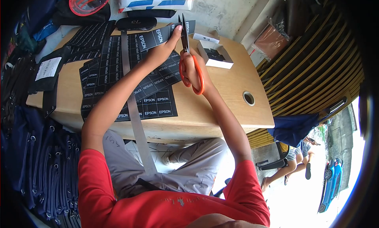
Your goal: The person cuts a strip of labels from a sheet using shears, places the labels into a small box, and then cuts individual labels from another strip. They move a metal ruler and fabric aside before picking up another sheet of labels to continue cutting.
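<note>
My left hand (165,48) pinches a black strip of EPSON labels (148,39) above the table, thumb on its upper face. In my right hand (192,70) is a pair of scissors (199,83) with orange handles. The dark blades point away from me and cross the strip just right of my left thumb. Below my left arm lie several black sheets (166,106) printed with rows of EPSON in white grid lines. A long metal ruler (135,115) rests across them, its near end reaching past the table edge over my lap.
On the wooden table (233,96) stand a small white box (221,61) with dark pieces inside and a black case (136,23). Dark blue strapped items (47,169) hang at the left. Seated people's legs (294,165) show outside at the right.
</note>
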The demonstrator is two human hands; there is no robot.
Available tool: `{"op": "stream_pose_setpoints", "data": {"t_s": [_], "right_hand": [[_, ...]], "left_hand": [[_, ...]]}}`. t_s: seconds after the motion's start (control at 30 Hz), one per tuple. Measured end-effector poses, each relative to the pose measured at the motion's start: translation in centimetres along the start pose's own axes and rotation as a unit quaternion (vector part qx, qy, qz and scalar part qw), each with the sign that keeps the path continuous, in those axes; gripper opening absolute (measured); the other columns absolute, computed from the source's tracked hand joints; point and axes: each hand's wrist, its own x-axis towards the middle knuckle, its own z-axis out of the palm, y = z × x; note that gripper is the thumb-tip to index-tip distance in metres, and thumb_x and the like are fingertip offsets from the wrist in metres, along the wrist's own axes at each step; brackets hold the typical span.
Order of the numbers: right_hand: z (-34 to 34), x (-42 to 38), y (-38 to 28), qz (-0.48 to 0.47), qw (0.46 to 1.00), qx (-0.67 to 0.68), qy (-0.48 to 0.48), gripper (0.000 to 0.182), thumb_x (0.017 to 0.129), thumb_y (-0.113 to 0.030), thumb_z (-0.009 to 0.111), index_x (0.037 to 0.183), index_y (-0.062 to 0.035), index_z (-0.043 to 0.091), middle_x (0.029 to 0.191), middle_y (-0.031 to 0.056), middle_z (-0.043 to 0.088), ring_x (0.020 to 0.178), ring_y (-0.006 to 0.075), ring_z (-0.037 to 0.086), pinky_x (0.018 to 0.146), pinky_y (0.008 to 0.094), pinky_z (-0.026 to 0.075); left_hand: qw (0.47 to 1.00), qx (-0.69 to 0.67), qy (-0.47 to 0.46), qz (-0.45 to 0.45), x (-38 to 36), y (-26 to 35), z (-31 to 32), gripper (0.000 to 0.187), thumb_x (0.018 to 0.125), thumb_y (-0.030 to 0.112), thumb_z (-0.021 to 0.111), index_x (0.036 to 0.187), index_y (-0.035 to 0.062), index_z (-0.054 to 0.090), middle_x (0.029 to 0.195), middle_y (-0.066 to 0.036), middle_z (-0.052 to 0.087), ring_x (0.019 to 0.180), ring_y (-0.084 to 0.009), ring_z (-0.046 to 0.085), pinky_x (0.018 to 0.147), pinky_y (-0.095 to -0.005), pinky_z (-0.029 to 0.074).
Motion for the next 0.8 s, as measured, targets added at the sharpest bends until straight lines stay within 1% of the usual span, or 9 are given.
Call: {"op": "stream_pose_setpoints", "data": {"t_s": [0.2,0.3,0.4,0.53,0.6,0.73,0.8], "right_hand": [[0.1,0.0,-0.1,0.002,1.0,-0.014,0.009,0.027,0.099,-0.027,0.033,0.088,-0.0048,0.044,0.059,0.0029,0.038,0.038,0.0123,0.035,0.032,0.0274,0.03],[0.2,0.0,0.0,-0.01,1.0,-0.023,0.016,0.028,0.099,-0.028,0.032,0.089,-0.0046,0.044,0.059,0.0031,0.039,0.037,0.0125,0.036,0.032,0.0272,0.03],[0.1,0.1,0.2,-0.016,0.999,-0.027,0.016,0.029,0.1,-0.028,0.033,0.089,-0.0044,0.045,0.058,0.0031,0.039,0.037,0.0124,0.036,0.032,0.0271,0.03],[0.1,0.1,0.4,-0.02,0.999,-0.03,0.02,0.029,0.1,-0.028,0.032,0.089,-0.0041,0.045,0.057,0.0034,0.04,0.036,0.0128,0.036,0.031,0.0275,0.03],[-0.1,0.5,0.9,-0.056,0.996,-0.063,0.029,0.031,0.101,-0.027,0.039,0.092,0.0006,0.048,0.05,0.0076,0.047,0.034,0.0193,0.046,0.036,0.0345,0.036],[-0.2,0.3,0.6,-0.052,0.995,-0.076,0.033,0.03,0.101,-0.027,0.039,0.092,0.0007,0.049,0.051,0.0089,0.047,0.038,0.0206,0.049,0.04,0.0358,0.038],[-0.1,0.0,0.0,-0.01,0.998,-0.064,0.027,0.03,0.101,-0.027,0.039,0.092,0.0008,0.05,0.051,0.0093,0.048,0.039,0.0207,0.049,0.041,0.0362,0.038]], "left_hand": [[1.0,-0.013,0.015,0.009,0.0,0.0,0.2,0.031,0.099,0.027,0.056,0.081,0.0027,0.062,0.06,0.003,0.05,0.054,-0.0073,0.046,0.052,-0.0257,0.037],[1.0,-0.008,0.0,-0.009,0.0,-0.1,0.0,0.032,0.1,0.027,0.056,0.08,0.003,0.062,0.06,0.003,0.05,0.053,-0.0071,0.045,0.051,-0.0254,0.036],[1.0,-0.01,0.006,-0.003,0.0,0.0,0.1,0.033,0.1,0.028,0.055,0.079,0.0037,0.061,0.058,0.004,0.048,0.052,-0.0066,0.043,0.05,-0.0249,0.035],[1.0,-0.02,-0.004,-0.021,0.0,0.1,0.1,0.034,0.1,0.029,0.054,0.077,0.0047,0.06,0.057,0.004,0.044,0.051,-0.0059,0.041,0.049,-0.0247,0.033],[0.999,-0.02,-0.005,-0.024,0.0,-0.1,0.1,0.035,0.101,0.029,0.054,0.076,0.005,0.059,0.056,0.004,0.043,0.051,-0.0057,0.04,0.049,-0.0246,0.033],[1.0,-0.022,0.001,-0.016,0.1,-0.6,0.2,0.036,0.101,0.03,0.054,0.074,0.0054,0.058,0.056,0.004,0.043,0.05,-0.0061,0.04,0.049,-0.0253,0.032],[1.0,-0.024,0.003,-0.015,0.0,-0.6,0.2,0.037,0.1,0.03,0.054,0.073,0.0054,0.057,0.055,0.004,0.042,0.05,-0.0063,0.04,0.048,-0.0255,0.032]]}}
